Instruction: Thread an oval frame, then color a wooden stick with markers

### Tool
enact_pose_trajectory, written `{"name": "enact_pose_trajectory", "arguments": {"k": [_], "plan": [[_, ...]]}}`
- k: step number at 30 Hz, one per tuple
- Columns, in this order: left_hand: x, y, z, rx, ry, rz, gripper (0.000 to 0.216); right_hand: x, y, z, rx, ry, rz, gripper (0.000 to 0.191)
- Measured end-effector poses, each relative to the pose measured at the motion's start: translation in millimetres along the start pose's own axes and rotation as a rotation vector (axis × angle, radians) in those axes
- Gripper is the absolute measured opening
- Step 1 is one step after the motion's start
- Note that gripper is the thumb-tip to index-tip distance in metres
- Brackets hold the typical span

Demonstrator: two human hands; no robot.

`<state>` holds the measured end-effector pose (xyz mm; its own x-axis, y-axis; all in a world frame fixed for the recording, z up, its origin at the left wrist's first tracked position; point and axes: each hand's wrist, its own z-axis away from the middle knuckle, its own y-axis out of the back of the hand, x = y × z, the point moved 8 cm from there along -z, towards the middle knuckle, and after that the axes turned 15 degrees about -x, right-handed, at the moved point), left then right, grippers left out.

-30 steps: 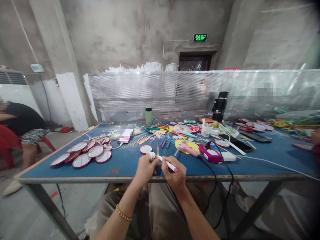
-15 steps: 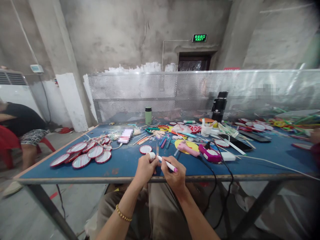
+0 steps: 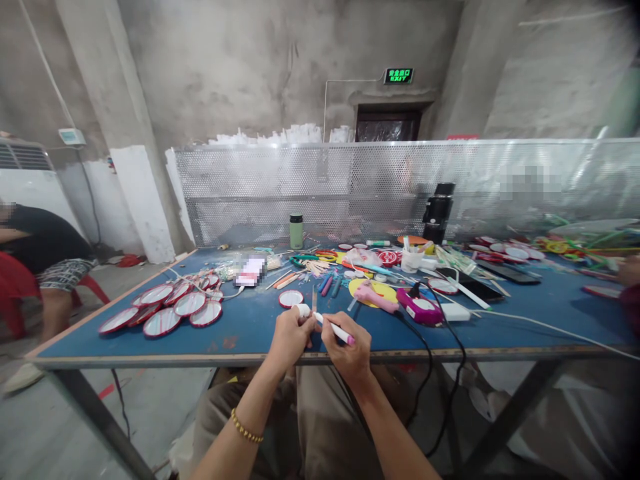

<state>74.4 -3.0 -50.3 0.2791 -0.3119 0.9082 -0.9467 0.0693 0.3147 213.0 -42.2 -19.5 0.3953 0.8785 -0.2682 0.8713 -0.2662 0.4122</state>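
My left hand [image 3: 290,337] is closed around a small white rounded piece [image 3: 303,310] at the near edge of the blue table [image 3: 240,327]. My right hand [image 3: 350,350] grips a white pen with a pink end [image 3: 336,329], its tip pointed at the white piece. Both hands meet just above the table's front edge. A small red-rimmed white disc [image 3: 291,298] lies just beyond my left hand.
Several red-rimmed discs [image 3: 167,310] lie at the left. A pink glue gun [image 3: 376,298], a magenta device [image 3: 421,309] with black cables, pens, a green bottle [image 3: 297,231] and a black flask [image 3: 437,212] crowd the middle. A perforated metal screen [image 3: 350,187] backs the table. A seated person [image 3: 43,257] is far left.
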Motion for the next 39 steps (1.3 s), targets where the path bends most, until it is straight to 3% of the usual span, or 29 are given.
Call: {"name": "enact_pose_trajectory", "arguments": {"k": [9, 39], "plan": [[-0.1, -1.4, -0.6, -0.013, 0.0, 0.006, 0.031, 1.0, 6.3, 1.0, 0.075, -0.018, 0.011, 0.01], [2.9, -0.6, 1.2, -0.012, 0.014, 0.004, 0.032, -0.4, 6.9, -0.1, 0.06, -0.013, 0.013, 0.012]]}}
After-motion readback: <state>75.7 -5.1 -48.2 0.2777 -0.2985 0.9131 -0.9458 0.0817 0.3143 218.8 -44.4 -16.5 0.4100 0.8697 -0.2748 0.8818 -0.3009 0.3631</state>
